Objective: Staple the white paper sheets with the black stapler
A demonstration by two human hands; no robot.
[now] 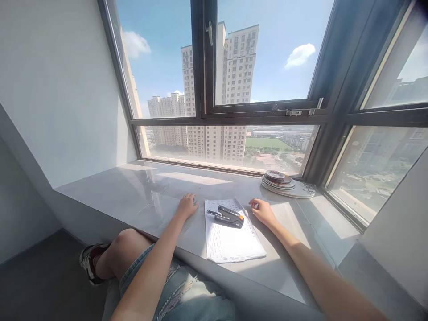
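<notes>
A black and grey stapler (228,217) with an orange part at one end lies on a stack of white sheets (234,245) covered in short dark marks. To the left of the paper my left hand (187,207) rests on the sill, fingers loosely bent and thumb apart, with no object clearly visible in it. On the other side, just right of the sheets, my right hand (262,211) is near the sill, its fingers loosely curled and apart from the thumb, seemingly holding nothing. Neither hand touches the stapler.
A pile of round plates or discs (277,182) stands on the grey window sill (133,191) at the back right, by the dark window frame (167,121). My bent leg (125,254) is below the sill's front edge at the left. Walls bound both sides.
</notes>
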